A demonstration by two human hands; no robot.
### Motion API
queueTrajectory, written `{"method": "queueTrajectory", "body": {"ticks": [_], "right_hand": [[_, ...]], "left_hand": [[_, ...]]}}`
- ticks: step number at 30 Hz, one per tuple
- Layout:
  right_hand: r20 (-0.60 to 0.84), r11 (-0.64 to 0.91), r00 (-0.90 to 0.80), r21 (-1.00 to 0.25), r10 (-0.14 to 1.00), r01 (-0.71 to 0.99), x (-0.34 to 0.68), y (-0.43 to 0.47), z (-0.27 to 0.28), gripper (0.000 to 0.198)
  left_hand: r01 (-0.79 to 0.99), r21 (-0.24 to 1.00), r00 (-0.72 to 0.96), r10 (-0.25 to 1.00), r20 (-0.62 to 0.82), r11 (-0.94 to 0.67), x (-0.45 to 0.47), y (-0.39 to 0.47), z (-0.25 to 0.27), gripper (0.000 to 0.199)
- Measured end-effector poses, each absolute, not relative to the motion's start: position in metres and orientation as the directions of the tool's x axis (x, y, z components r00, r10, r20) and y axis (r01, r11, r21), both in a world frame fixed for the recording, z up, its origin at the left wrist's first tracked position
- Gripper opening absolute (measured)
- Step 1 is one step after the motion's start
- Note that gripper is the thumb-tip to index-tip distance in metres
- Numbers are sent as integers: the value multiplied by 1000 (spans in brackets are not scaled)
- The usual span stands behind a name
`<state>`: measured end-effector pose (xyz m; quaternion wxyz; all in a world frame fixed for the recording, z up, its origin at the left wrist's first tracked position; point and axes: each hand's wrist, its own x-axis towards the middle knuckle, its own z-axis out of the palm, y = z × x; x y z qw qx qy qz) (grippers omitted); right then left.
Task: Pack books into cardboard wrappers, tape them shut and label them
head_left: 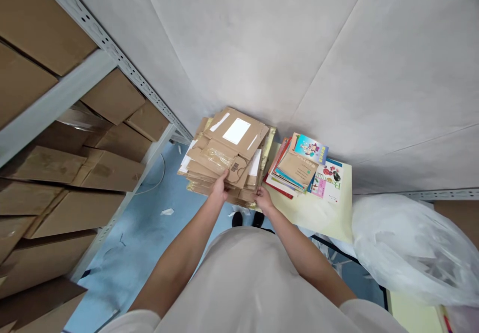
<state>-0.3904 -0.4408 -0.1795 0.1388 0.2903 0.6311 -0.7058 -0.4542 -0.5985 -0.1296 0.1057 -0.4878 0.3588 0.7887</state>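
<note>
Your left hand (219,187) grips the near side of a stack of flattened cardboard (228,143), thumb laid over the top and fingers beneath. Your right hand (265,201) has its fingers curled against the near right corner of that stack; whether they close firmly on a sheet, you cannot tell from this view.

The cardboard covers the left end of the tabletop (329,221), hiding its left edge. Its brown sheets are matte and uneven, with torn, ragged rims fanning out at different angles. Glossy clear tape wrinkles across the middle, a smooth white label (236,131) sits flat on the uppermost piece, and a small barcode shows near your left thumb.

Just right of the stack, toward the tabletop's far edge, you have a pile of thin books (295,171) with slightly splayed corners. A plain brown cover and a glossy blue booklet (312,148) top it, and a white book with green lettering (332,179) lies beside it, nearer the tabletop's right edge. Beyond that edge bulges a crumpled, translucent plastic bag (411,243).

To your left, boxy taped cartons (108,171) fill a perforated metal rack (142,86), and a paper scrap (167,212) lies on the smooth blue floor (149,258).
</note>
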Motion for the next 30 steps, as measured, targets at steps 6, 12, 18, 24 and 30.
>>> {"method": "queueTrajectory", "body": {"ticks": [6,12,18,24,30], "right_hand": [[-525,-169,-836,-849,161,501,-384,-446,-171,23],[-483,-219,-858,-869,175,445,-377,-457,-156,30],[-361,83,-897,-916,257,393,-400,-448,-132,39],[-169,602,-932,-724,320,338,-385,-431,-83,46],[-111,703,-948,-647,297,296,-371,-419,-30,47]], "left_hand": [[-496,481,-496,-219,-840,-722,-461,-601,-116,27],[-449,511,-476,-288,-831,-733,-465,-607,-105,31],[-439,563,-478,-348,-806,-701,-463,-616,-97,33],[-385,609,-501,-397,-769,-694,-456,-618,-98,32],[-333,570,-553,-333,-763,-752,-448,-614,-93,29]]}}
